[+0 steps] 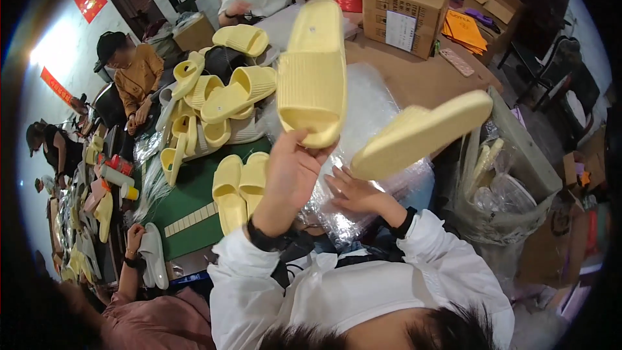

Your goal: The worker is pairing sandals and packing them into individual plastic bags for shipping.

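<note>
My left hand (290, 172) grips a yellow slipper (314, 52) by its toe end, its footbed and ribbed strap facing me. Another yellow slipper (424, 136) is raised on the right, tilted with its sole edge toward me. At its lower end is my right hand (359, 193); the slipper partly hides the grip. Under both hands lies clear plastic wrapping (369, 104). A pair of yellow slippers (240, 188) rests on the green mat (184, 210), left of my left hand.
Yellow slippers (223, 97) are heaped at the left. A cardboard box (405, 13), orange envelopes (464, 31) and a phone (457, 62) sit farther back. To my right stands a plastic-lined bin (502, 220). Other people work around the table; one hand (135, 238) is near a white slipper (153, 256).
</note>
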A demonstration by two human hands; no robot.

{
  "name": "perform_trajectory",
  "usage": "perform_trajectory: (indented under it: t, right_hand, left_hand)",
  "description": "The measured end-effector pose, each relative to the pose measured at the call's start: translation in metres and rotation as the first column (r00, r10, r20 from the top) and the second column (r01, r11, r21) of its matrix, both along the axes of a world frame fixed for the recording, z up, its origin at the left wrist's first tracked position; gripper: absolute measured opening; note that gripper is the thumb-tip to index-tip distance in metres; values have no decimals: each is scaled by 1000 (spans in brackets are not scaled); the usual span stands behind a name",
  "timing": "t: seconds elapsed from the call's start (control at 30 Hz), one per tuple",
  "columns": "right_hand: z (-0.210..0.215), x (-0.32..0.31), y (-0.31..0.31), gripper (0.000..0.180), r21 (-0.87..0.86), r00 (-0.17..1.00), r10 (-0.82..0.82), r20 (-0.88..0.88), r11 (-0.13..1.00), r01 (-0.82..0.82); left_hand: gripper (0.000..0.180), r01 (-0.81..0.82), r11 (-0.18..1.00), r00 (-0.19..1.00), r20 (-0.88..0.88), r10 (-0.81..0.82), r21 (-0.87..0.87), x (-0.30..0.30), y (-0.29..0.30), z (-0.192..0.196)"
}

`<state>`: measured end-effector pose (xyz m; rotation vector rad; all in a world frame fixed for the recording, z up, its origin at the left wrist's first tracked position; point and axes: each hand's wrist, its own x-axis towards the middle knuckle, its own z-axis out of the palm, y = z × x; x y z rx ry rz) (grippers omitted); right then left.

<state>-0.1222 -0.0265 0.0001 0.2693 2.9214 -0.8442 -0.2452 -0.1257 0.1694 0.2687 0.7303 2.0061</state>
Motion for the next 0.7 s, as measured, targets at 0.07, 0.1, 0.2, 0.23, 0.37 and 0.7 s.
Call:
perform_trajectory:
  t: [0.07, 0.1, 0.2, 0.23, 0.37, 0.7]
  right_hand:
    - [6, 9, -10, 66, 26, 997, -62, -50, 998, 64]
    - [16, 18, -18, 62, 30, 1000, -27, 9, 999, 27]
    - [50, 55, -28, 61, -240, 952, 298, -66, 922, -305]
    - [60, 64, -24, 61, -239, 953, 297, -61, 922, -303]
    - [93, 79, 12, 70, 47, 870, -224, -439, 961, 271]
    - [107, 99, 42, 41, 72, 924, -327, -197, 935, 346]
  left_hand:
    - [39, 26, 990, 998, -45, -32, -139, 2, 12, -46]
    - [40, 28, 983, 999, -28, -34, -183, -1, 14, -70]
    - [40, 69, 936, 995, 90, -40, -344, -9, 12, -126]
    - [40, 54, 915, 998, 55, -35, -399, -8, 10, -136]
    - [41, -31, 900, 998, 30, 49, -435, -5, 6, -152]
    - [37, -40, 922, 995, 70, 73, -386, -2, 9, -146]
